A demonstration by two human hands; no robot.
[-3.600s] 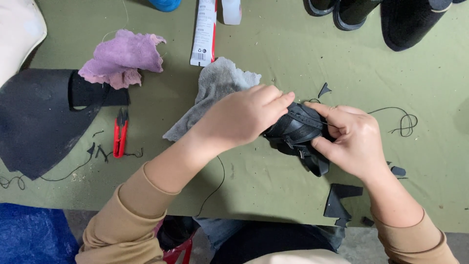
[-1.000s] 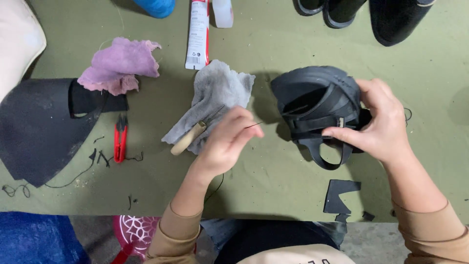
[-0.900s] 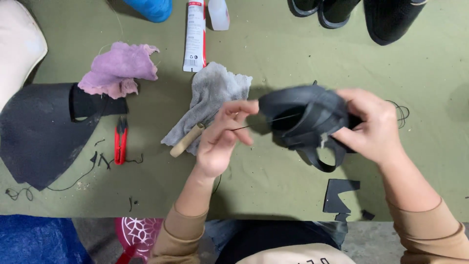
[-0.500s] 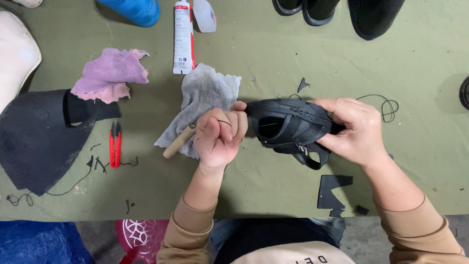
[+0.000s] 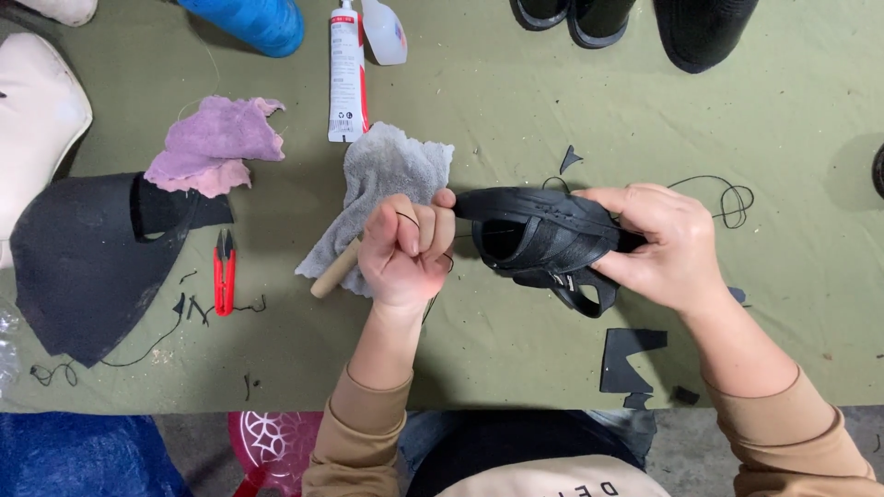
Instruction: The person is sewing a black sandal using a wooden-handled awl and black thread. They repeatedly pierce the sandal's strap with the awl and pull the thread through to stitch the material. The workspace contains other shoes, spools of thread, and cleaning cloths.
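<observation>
Holding a black sandal [image 5: 543, 241] above the green table [image 5: 516, 120], both hands on it. Right hand [image 5: 665, 247] wraps the heel side: fingers curled over the top, thumb under, clamped on the sandal. Left hand [image 5: 405, 250] is a loose fist at the toe end, thumb and forefinger pinching a thin black thread [image 5: 411, 219] that loops over the knuckles; fist just touches the sandal's front edge. A strap with a small buckle hangs below the sandal.

Positions relative to the sandal:
- grey rag [image 5: 382, 189]: just left, partly under the left hand, flat on the table
- wooden handle [image 5: 333, 269]: sticks out from under the rag's lower edge, left of the fist; can't tell what tool it belongs to
- red snips [image 5: 224, 272]: further left, lying closed
- purple rag [image 5: 216, 147]: up and left, crumpled
- dark grey sheet [image 5: 83, 258]: far left, cut to a curve
- glue tube [image 5: 347, 69]: above and left, beside a small clear bottle [image 5: 385, 32]
- blue spool [image 5: 249, 20]: top left, well apart
- black offcut [image 5: 626, 354]: below and right, near the table edge
- loose thread coil [image 5: 727, 195]: right, on the table past the right hand
- black shoes [image 5: 635, 23]: top right edge
</observation>
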